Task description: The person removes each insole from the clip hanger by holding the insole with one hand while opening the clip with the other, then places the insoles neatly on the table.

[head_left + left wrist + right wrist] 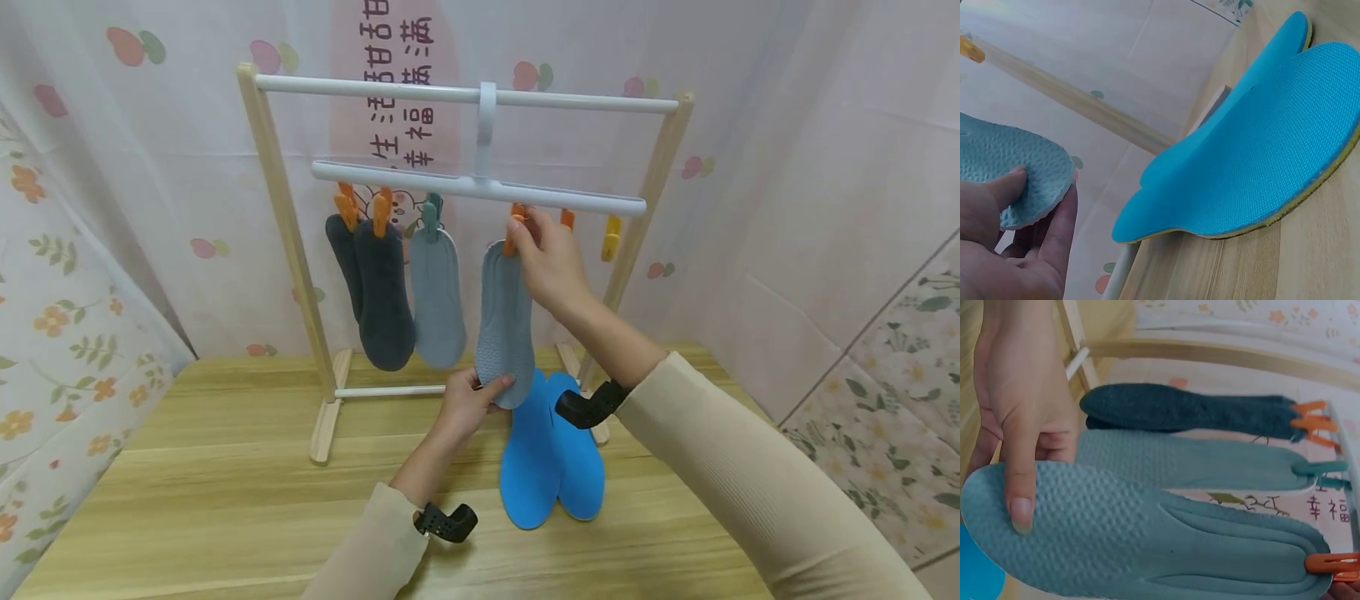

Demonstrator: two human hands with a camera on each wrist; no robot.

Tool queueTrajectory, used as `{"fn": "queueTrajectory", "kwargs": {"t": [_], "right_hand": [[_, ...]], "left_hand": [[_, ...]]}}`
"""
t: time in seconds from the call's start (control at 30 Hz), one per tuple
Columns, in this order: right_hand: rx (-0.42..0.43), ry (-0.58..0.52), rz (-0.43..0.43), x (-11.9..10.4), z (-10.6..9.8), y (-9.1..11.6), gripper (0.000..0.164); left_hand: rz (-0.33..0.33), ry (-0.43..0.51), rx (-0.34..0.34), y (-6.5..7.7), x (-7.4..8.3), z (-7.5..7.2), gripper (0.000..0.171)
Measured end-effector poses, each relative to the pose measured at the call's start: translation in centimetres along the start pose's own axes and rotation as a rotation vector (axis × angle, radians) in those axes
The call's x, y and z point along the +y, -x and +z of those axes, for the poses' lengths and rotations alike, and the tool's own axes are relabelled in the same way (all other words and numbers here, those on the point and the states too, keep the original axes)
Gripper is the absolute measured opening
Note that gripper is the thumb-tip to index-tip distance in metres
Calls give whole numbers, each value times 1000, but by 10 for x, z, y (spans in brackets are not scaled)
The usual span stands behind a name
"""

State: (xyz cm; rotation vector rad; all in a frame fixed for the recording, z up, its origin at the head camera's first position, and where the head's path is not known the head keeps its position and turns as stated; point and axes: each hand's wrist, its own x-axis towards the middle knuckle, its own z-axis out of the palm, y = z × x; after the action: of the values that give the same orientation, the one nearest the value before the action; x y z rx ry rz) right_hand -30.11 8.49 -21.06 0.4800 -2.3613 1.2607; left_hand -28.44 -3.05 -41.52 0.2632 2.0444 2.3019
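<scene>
A grey-blue insole [501, 321] with a bumpy toe end hangs heel-up below the white hanger [405, 177]. My left hand [465, 402] pinches its toe end, thumb on the textured face, as the left wrist view also shows. Up at the heel, my right hand [553, 258] pinches an orange clothespin [517, 213]. In the right wrist view that clothespin [1329, 562] overlaps the heel edge of the insole [1210, 544]; only a bit of the right hand shows there. A matching insole [437, 296] hangs to the left from a green clothespin [430, 217].
Two dark insoles [385, 300] hang at the left from orange clothespins [382, 212]. Orange [567, 218] and yellow [611, 240] clothespins hang at the right. Bright blue insoles [531, 467] lie on the wooden table [225, 483]. A wooden rack [288, 225] carries the hanger.
</scene>
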Motion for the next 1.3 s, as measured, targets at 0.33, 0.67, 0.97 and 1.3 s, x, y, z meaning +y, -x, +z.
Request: {"fn": "queueTrajectory", "kwargs": {"t": [0.33,0.67,0.97,1.3], "right_hand": [[83,-59,53,2,3,-8,35],[177,-192,75,4,4,-15,28],[171,-213,141,5,2,-17,32],[155,-276,135,5,2,-17,30]], "left_hand": [[6,-1,-16,1,1,-3,32],[48,-21,-20,9,5,-5,31],[105,-117,-18,26,10,-10,24],[105,-165,-38,51,16,-14,26]]}}
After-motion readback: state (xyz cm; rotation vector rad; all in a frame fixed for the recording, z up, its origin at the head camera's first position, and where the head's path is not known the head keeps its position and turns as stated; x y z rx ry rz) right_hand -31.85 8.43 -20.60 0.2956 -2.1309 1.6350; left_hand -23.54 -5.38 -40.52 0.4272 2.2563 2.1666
